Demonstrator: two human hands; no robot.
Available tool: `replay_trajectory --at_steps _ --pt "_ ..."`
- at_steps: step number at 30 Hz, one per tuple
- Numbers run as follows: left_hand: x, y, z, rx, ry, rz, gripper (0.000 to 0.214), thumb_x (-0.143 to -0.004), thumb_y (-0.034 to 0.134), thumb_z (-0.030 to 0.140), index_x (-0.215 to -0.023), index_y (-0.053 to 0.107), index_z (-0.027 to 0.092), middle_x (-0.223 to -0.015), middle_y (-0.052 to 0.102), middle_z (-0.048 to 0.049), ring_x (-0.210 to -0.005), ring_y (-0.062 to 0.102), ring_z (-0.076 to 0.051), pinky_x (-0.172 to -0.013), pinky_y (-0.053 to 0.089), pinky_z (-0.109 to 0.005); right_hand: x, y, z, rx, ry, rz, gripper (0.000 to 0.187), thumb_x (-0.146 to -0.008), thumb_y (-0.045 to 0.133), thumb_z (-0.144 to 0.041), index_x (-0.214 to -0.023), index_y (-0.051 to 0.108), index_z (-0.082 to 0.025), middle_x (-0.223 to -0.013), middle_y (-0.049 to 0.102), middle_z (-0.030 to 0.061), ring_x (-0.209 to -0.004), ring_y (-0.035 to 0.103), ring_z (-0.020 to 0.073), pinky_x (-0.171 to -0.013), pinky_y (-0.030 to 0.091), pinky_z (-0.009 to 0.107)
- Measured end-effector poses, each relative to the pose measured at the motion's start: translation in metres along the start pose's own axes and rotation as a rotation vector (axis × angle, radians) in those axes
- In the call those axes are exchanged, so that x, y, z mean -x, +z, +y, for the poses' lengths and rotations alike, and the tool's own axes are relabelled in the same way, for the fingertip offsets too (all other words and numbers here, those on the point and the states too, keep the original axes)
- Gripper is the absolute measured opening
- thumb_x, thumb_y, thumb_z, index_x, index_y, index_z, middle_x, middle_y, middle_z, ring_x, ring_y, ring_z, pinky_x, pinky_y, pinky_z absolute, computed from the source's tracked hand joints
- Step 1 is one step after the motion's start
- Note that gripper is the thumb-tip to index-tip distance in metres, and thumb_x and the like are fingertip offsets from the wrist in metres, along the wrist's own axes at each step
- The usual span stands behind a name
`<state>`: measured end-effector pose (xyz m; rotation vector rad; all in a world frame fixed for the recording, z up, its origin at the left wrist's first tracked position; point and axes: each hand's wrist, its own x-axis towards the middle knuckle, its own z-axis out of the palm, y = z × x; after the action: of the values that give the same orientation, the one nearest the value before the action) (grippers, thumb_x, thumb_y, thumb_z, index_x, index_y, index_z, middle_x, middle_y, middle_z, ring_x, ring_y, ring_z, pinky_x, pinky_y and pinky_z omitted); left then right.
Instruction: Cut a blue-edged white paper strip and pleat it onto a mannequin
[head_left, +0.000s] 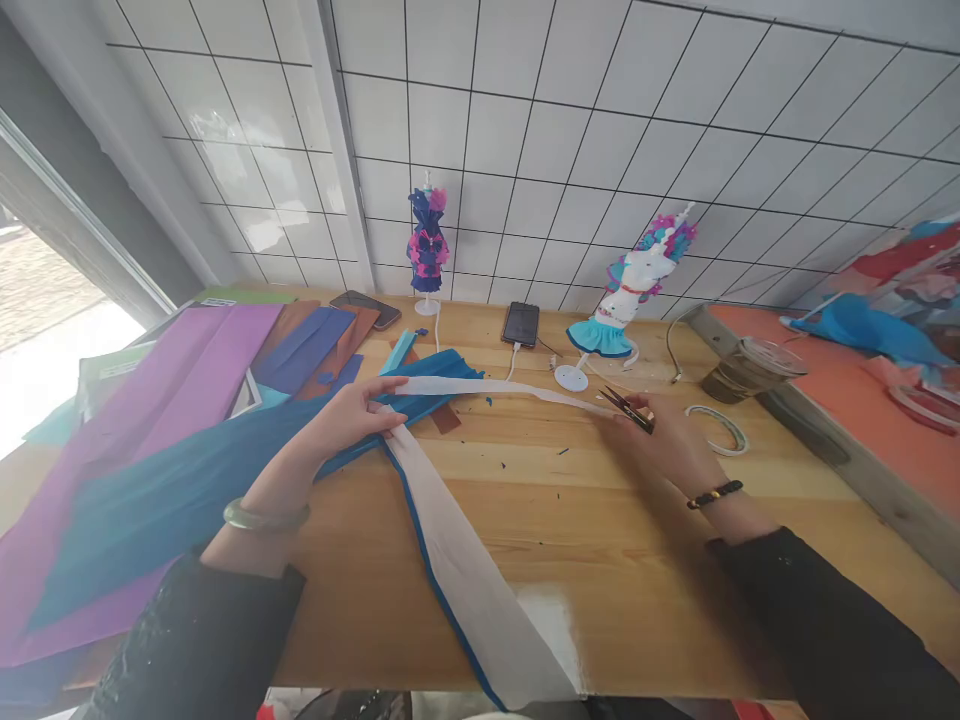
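My left hand [352,415]: grip pinched, thumb against fingers, on a long white papery strip with blue edging [480,570], slanting down to the near edge of the smooth wood-grain worktop [600,560]. My right hand [664,437]: grip closed round small dark metal snips [628,411], a narrow white band [480,386] stretched between both hands. Containers: I count one clear lidded plastic cup [752,372], dark brown contents. Left: crinkled blue crepe sheet [187,490]

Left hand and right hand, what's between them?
In the head view, a narrow white strip runs from the left hand to the right hand, with the wooden table behind it.
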<state>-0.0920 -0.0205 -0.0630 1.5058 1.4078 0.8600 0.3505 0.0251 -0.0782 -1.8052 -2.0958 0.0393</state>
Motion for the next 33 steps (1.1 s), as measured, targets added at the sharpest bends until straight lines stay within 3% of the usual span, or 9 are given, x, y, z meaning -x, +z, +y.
replay_trajectory --at_steps 3,7,11,13,15,18,22,27,33 --pt "-0.001 0.001 0.0 0.022 0.035 0.001 0.063 -0.068 0.068 0.036 -0.127 0.052 0.021 -0.12 0.061 -0.0093 -0.064 0.061 -0.014 -0.068 0.053 -0.034 0.012 0.011 -0.011 0.036 -0.153 -0.051 0.039 -0.085 0.048 -0.044 -0.11 0.057 -0.016 -0.108 0.064 0.0128 -0.096 0.061 0.0264 -0.076 0.049 0.036" --pt "-0.001 0.0 0.0 -0.127 0.077 0.051 0.058 -0.069 0.064 0.032 -0.125 0.053 0.022 -0.114 0.064 -0.0062 -0.056 0.052 -0.009 -0.057 0.048 -0.027 0.022 0.023 -0.015 0.129 -0.248 -0.085 0.036 -0.089 0.041 -0.039 -0.108 0.058 -0.013 -0.106 0.063 0.0167 -0.089 0.062 0.029 -0.072 0.05 0.041" --pt "0.0 -0.002 0.0 -0.239 0.126 0.099 0.056 -0.071 0.06 0.03 -0.125 0.053 0.023 -0.108 0.065 -0.0039 -0.057 0.046 -0.009 -0.058 0.045 -0.026 0.029 0.022 -0.034 0.072 -0.299 0.036 0.03 -0.087 0.045 -0.036 -0.096 0.063 -0.014 -0.107 0.061 0.0187 -0.11 0.052 0.0343 -0.093 0.04 0.053" --pt "0.0 -0.002 0.0 -0.247 0.158 0.118 0.056 -0.072 0.059 0.029 -0.127 0.051 0.024 -0.108 0.065 -0.004 -0.058 0.045 -0.01 -0.059 0.044 -0.026 0.04 0.022 -0.062 -0.153 -0.315 0.019 0.029 -0.086 0.048 -0.036 -0.102 0.061 -0.015 -0.115 0.059 0.0176 -0.117 0.047 0.0321 -0.1 0.036 0.052" --pt "0.001 -0.003 0.001 -0.236 0.194 0.151 0.058 -0.072 0.059 0.028 -0.13 0.048 0.026 -0.11 0.064 -0.0038 -0.058 0.045 -0.01 -0.059 0.044 -0.025 0.055 0.024 -0.101 -0.5 -0.224 -0.149 0.033 -0.086 0.051 -0.037 -0.113 0.054 -0.019 -0.119 0.058 0.0139 -0.117 0.05 0.0264 -0.101 0.039 0.048" --pt "0.003 -0.005 0.004 -0.199 0.238 0.219 0.061 -0.074 0.06 0.027 -0.132 0.045 0.027 -0.112 0.063 -0.0035 -0.06 0.046 -0.009 -0.063 0.045 -0.026 0.073 0.028 -0.159 -1.065 -0.007 -0.555 0.045 -0.08 0.06 -0.042 -0.117 0.046 -0.021 -0.12 0.058 0.013 -0.109 0.058 0.022 -0.097 0.044 0.043" --pt "0.003 -0.009 0.004 -0.129 0.271 0.31 0.063 -0.074 0.062 0.028 -0.134 0.042 0.026 -0.112 0.062 -0.005 -0.063 0.05 -0.009 -0.07 0.046 -0.028 0.085 0.024 -0.202 -1.367 0.194 -0.927 0.065 -0.067 0.075 -0.042 -0.12 0.046 -0.017 -0.106 0.064 0.0104 -0.097 0.062 0.0211 -0.092 0.045 0.042" --pt "-0.001 -0.014 -0.004 -0.106 0.283 0.392 0.066 -0.073 0.064 0.028 -0.134 0.041 0.024 -0.111 0.062 -0.0064 -0.064 0.049 -0.009 -0.068 0.046 -0.027 0.105 0.017 -0.201 -1.568 0.241 -1.304 0.054 -0.061 0.081 -0.036 -0.106 0.061 -0.014 -0.095 0.069 0.0071 -0.086 0.065 0.0174 -0.082 0.049 0.032" --pt "-0.006 -0.015 -0.013 -0.116 0.235 0.421 0.066 -0.071 0.063 0.028 -0.134 0.042 0.023 -0.111 0.063 -0.006 -0.055 0.041 -0.007 -0.063 0.046 -0.026 0.118 0.012 -0.168 -1.468 0.361 -1.429 0.045 -0.054 0.085 -0.031 -0.092 0.069 -0.012 -0.078 0.07 0.0029 -0.065 0.064 0.009 -0.063 0.049 0.018"
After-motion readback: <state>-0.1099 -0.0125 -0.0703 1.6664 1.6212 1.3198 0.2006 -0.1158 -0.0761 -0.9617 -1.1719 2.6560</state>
